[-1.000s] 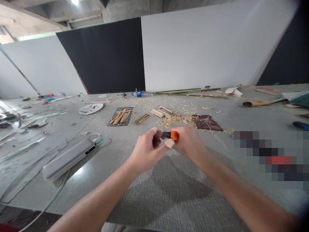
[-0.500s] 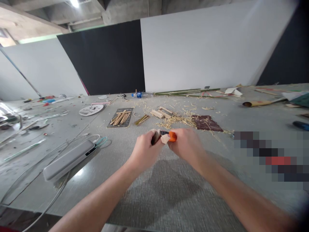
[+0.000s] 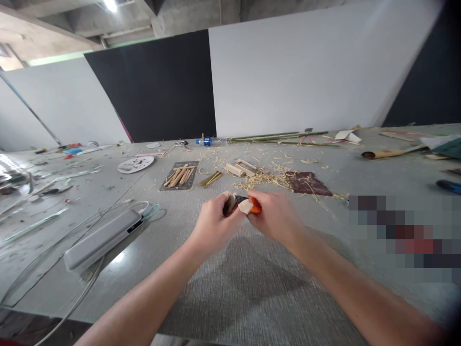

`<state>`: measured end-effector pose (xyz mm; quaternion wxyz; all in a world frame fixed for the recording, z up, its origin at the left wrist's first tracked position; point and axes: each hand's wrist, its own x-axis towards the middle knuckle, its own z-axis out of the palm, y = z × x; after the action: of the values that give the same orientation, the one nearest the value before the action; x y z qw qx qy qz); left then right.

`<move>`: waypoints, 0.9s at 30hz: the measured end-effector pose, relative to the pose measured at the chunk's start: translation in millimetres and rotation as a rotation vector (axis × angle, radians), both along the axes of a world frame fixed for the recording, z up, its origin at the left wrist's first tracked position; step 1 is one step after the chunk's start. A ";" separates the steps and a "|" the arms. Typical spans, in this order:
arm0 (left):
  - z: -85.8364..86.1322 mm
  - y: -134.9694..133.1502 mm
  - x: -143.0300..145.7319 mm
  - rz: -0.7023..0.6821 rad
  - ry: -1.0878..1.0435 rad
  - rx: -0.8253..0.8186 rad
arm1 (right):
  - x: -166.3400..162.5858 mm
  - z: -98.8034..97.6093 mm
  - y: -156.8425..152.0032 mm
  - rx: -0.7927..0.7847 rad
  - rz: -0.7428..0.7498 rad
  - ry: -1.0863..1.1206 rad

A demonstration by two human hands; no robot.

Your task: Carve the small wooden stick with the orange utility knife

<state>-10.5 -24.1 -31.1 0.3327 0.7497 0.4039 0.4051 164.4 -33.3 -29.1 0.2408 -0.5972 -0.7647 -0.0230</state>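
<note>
My right hand is closed around an orange-handled utility knife. Its dark blade end points left, toward the fingers of my left hand. That left hand is closed too, its thumb reaching right to the knife. A pale off-white piece sits at the thumb tip, against the orange handle; whether it is a wrapping or a workpiece I cannot tell. Another pale patch shows by the left index finger. Whatever lies inside the left grip is mostly hidden. Both hands are held close together over the grey table.
Beyond my hands lie curly shavings, split wood pieces, a brown-red sheet and short sticks on a dark plate. A grey power bank with cables is at left. A bottle lies near the wall.
Both hands have shifted slightly left, and the orange knife has tilted a little with its blade end still at the left fingers. The things on the table have stayed put.
</note>
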 end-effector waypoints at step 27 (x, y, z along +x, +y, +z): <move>7.5 -0.6 -3.0 -0.034 0.061 -0.065 | -2.1 5.7 -4.0 -0.071 -0.061 -0.047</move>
<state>-13.5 -24.6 -23.5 0.3513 0.7571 0.4141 0.3632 162.3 -37.3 -23.4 0.2006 -0.6277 -0.7519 -0.0172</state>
